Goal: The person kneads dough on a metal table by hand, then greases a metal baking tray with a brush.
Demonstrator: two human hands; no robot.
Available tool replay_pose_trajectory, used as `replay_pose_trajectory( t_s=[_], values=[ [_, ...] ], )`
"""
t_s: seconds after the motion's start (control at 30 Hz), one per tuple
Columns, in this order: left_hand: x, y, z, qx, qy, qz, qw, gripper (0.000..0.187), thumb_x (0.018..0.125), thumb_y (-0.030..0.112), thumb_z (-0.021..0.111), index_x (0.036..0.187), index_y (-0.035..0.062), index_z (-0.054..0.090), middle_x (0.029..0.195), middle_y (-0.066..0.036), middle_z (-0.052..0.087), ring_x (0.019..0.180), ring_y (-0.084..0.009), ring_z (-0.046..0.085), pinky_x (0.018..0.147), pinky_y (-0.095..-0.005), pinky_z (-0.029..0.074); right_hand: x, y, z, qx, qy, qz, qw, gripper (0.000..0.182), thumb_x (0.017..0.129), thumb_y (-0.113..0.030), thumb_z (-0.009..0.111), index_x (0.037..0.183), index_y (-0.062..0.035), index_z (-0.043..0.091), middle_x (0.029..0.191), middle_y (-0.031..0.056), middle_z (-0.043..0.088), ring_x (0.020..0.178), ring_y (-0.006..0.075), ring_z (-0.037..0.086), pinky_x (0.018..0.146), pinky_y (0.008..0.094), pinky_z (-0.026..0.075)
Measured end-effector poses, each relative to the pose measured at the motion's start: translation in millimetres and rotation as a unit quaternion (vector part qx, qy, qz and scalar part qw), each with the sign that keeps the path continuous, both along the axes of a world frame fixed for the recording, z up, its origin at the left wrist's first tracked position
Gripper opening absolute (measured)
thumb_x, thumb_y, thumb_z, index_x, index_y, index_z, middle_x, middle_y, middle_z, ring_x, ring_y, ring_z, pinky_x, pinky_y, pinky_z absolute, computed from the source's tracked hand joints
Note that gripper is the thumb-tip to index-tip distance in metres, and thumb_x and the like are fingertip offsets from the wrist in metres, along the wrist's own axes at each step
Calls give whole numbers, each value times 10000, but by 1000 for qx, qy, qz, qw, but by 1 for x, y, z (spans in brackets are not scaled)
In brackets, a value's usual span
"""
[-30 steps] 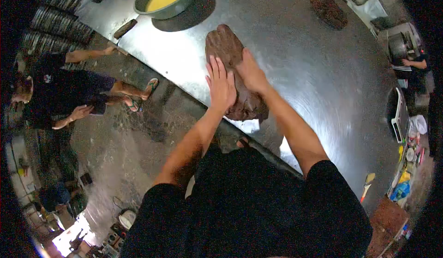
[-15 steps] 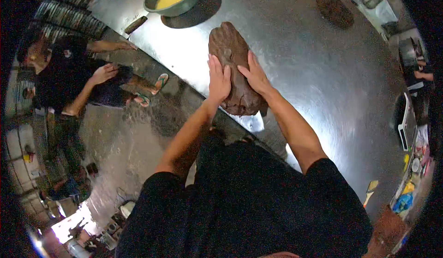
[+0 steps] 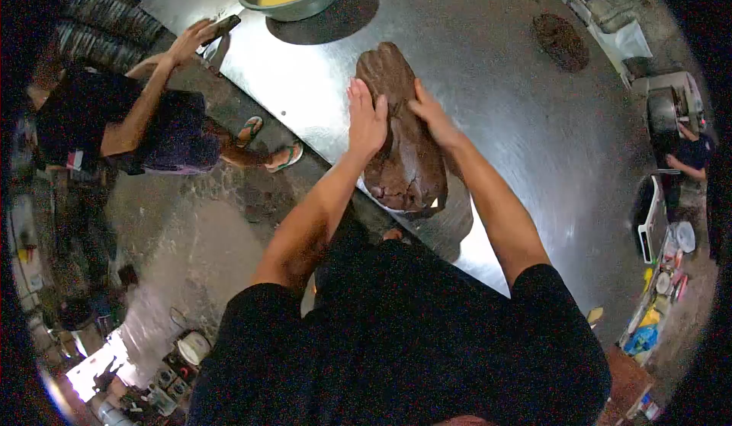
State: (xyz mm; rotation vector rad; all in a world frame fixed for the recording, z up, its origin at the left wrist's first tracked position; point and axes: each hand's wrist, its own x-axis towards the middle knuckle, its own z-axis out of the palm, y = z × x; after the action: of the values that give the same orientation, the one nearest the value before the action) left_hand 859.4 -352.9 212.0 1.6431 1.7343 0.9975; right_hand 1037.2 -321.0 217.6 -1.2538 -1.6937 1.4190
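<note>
A large, long lump of dark brown dough lies on the shiny metal table near its edge, cracked at the end closest to me. My left hand rests along the lump's left side with its fingers pointing away from me. Against the right side presses my right hand, its fingers partly hidden behind the dough. Both hands touch the dough without wrapping round it, fingers stretched out.
A grey-green bowl of yellow liquid stands at the table's far side. Farther right lies a dark brown patch. To the left, a co-worker holds a small dark piece at the table edge. Another person is at far right.
The co-worker at left has reached to the dark piece at the table edge. My hands stay on the lump, which shows more of its near part. The view has shifted slightly.
</note>
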Motion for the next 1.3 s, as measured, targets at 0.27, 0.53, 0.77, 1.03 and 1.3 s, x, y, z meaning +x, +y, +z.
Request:
replay_pose_trajectory(
  t_s=[0.27,0.53,0.77,1.03,1.3],
  values=[
    [-27,41,9,-48,11,-25,998,635,995,357,370,1470,-25,192,1551,-221,121,1433,-402,95,1139,-539,116,-7,45,16,37,-3,-48,998,788,928,-422,460,1475,47,141,1551,216,147,1452,294,111,1165,346,122],
    [-9,67,-3,88,13,-37,995,614,1000,325,342,1449,-72,209,1533,-247,154,1431,-394,119,1156,-478,130,-36,84,-4,104,47,-128,985,688,917,-369,491,1433,45,303,1530,210,231,1433,301,193,1157,346,158],
    [-22,103,-1,-40,-126,-102,986,638,1020,417,235,1454,-50,226,1543,-215,161,1438,-347,128,1174,-376,97,-52,110,-19,171,-104,-16,980,570,918,-362,494,1382,-36,438,1418,172,446,1294,298,443,1081,349,325],
    [-29,124,-11,9,-32,-113,993,602,1026,394,207,1427,-43,309,1503,-245,254,1410,-403,186,1166,-393,139,-64,111,2,143,-93,-21,985,535,881,-375,545,1305,-50,531,1365,164,505,1221,323,516,1040,368,382],
    [-2,24,7,12,96,-44,994,589,1004,276,306,1475,-38,143,1554,-229,95,1430,-420,89,1129,-571,92,-51,86,-27,207,-152,-10,966,672,953,-423,424,1459,-9,269,1533,179,238,1421,298,225,1150,331,201]
  ],
)
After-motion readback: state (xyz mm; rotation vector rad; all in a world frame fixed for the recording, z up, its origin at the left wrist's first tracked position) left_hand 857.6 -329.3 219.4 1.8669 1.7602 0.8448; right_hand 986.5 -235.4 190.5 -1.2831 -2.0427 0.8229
